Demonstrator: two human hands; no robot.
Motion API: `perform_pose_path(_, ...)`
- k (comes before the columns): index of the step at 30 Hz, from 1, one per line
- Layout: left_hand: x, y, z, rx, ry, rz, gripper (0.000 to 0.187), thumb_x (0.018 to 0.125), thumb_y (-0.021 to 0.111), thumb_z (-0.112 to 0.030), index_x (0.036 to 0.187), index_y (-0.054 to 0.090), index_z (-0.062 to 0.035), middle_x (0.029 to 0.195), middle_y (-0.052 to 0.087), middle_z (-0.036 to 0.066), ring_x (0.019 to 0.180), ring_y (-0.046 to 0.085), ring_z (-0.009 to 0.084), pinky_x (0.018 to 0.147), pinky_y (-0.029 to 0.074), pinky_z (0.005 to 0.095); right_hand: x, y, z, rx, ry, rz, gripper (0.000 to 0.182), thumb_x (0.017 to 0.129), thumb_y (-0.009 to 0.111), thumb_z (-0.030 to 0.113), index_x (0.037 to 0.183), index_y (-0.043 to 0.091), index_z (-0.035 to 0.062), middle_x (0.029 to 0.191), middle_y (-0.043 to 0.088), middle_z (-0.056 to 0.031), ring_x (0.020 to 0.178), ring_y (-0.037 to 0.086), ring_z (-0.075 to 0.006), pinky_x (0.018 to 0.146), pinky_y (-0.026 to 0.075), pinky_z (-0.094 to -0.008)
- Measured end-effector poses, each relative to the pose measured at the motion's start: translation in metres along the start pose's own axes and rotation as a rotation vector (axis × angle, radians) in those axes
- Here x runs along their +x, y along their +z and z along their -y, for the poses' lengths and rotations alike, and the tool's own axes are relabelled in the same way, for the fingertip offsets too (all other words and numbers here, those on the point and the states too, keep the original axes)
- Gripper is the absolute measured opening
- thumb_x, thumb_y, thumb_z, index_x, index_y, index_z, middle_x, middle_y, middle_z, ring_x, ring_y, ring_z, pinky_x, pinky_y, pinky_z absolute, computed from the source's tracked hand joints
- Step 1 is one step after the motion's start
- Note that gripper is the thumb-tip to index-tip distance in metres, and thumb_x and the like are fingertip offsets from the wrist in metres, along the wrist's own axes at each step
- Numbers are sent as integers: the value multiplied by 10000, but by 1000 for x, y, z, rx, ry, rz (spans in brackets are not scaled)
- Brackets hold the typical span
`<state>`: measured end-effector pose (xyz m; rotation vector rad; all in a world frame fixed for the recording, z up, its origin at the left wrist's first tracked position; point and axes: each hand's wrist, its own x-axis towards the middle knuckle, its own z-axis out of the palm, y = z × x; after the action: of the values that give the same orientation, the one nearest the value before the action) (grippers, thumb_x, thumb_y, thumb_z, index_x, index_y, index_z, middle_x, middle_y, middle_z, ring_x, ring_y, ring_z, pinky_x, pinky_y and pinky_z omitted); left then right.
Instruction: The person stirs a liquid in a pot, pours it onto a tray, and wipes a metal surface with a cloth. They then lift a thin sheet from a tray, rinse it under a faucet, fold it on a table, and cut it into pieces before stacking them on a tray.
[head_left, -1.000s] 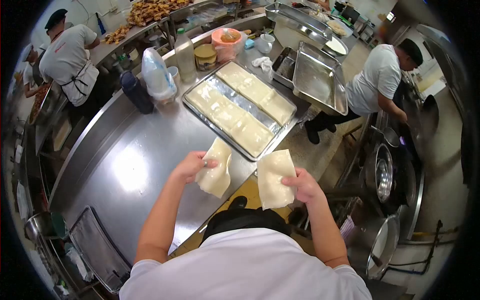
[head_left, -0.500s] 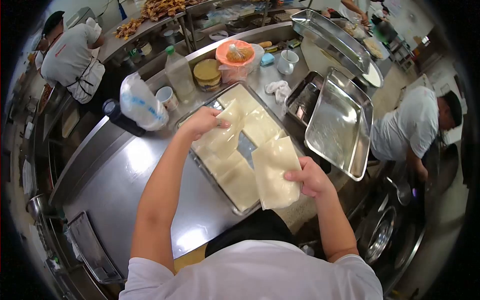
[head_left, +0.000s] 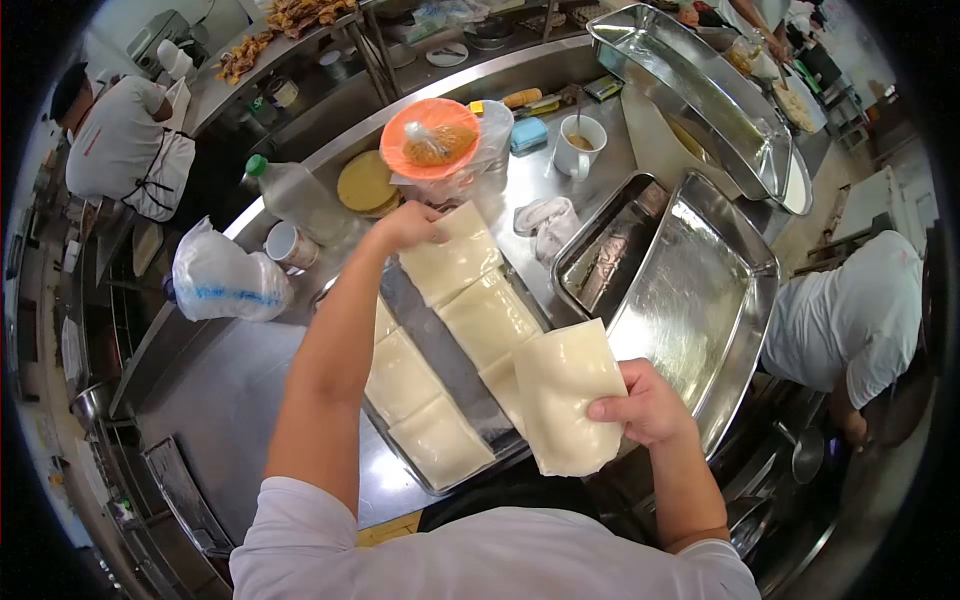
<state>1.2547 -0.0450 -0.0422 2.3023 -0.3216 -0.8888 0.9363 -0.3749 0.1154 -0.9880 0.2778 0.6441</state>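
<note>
The left hand (head_left: 410,228) reaches to the far end of the metal tray (head_left: 430,345), its fingers at the left edge of a dough sheet (head_left: 455,255); whether they pinch it, one cannot tell. The right hand (head_left: 648,400) pinches the right edge of a pale dough piece (head_left: 568,395), thumb on top, above the tray's near right part. More sheets lie in two rows. A mug (head_left: 582,150) stands farther off, right of an orange bowl (head_left: 397,148).
</note>
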Motion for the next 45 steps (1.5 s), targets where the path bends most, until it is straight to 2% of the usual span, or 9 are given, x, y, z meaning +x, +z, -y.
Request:
perform_pose_path(10, -67, 44, -16, 206, 3, -597, 546, 860, 805, -295, 1329, 662, -54, 1294, 695, 171, 1166, 663, 251, 1009, 500, 362, 43, -18, 34, -132, 60, 102, 372, 853, 755, -14, 1214, 685, -67, 1102, 744, -113, 979, 721, -198, 885, 575, -349)
perform_pose_path(12, -97, 70, -31, -275, 98, -462, 546, 897, 789, -336, 1334, 651, -39, 1345, 669, 141, 1222, 627, 221, 1048, 480, 362, 64, -15, 40, -230, 104, 173, 362, 851, 752, -8, 1204, 691, -62, 1085, 747, -103, 961, 718, -186, 875, 572, -342)
perform_pose_path(14, -138, 96, -48, -911, 231, -243, 463, 900, 798, -243, 1290, 681, -25, 1282, 698, 113, 1168, 651, 196, 979, 516, 352, 84, -1, 46, -324, 179, 232, 345, 851, 745, 4, 1188, 698, -54, 1058, 751, -91, 929, 713, -166, 867, 564, -323)
perform_pose_path(17, -183, 113, -27, -1152, 363, 121, 397, 920, 779, -185, 1269, 690, -17, 1177, 723, 49, 1073, 656, 135, 949, 517, 308, 122, 27, 51, -504, 307, 365, 346, 844, 752, 16, 1180, 699, -50, 1053, 752, -87, 930, 711, -162, 871, 560, -319)
perform_pose_path(24, -243, 116, 49, -1134, -7, -293, 288, 901, 799, -172, 1119, 733, 4, 943, 746, 38, 803, 667, 108, 723, 535, 285, 241, 95, 13, -800, 488, 610, 484, 799, 770, 4, 1267, 655, -32, 1143, 735, -88, 1001, 701, -186, 898, 559, -363)
perform_pose_path(28, -256, 110, 96, -1190, -116, -509, 242, 928, 768, -179, 1100, 730, -13, 965, 745, 42, 795, 685, 126, 698, 566, 302, 309, 146, -10, -923, 499, 669, 499, 794, 768, 8, 1277, 652, -34, 1126, 734, -84, 982, 699, -182, 899, 557, -360)
perform_pose_path(34, -250, 77, 139, -1326, -232, -768, 227, 905, 773, -105, 1093, 719, 10, 957, 756, 83, 791, 697, 140, 700, 557, 299, 407, 187, -52, -1263, 310, 393, 406, 800, 769, 45, 1189, 686, -36, 1021, 725, -119, 894, 695, -212, 794, 559, -363)
perform_pose_path(41, -232, 72, 180, -1220, -363, -776, 306, 859, 807, -137, 1088, 709, 40, 942, 749, 105, 772, 687, 151, 697, 536, 288, 409, 161, -107, -905, -123, -34, 514, 736, 837, 154, 1152, 662, -92, 943, 698, -115, 777, 645, -197, 652, 508, -346)
perform_pose_path(45, -228, 57, 185, -1250, -395, -701, 325, 878, 801, -189, 1097, 705, 31, 914, 740, 93, 725, 697, 152, 622, 549, 300, 383, 164, -112, -883, -36, -191, 437, 739, 854, 160, 1050, 667, -84, 934, 697, -118, 772, 645, -193, 665, 509, -332)
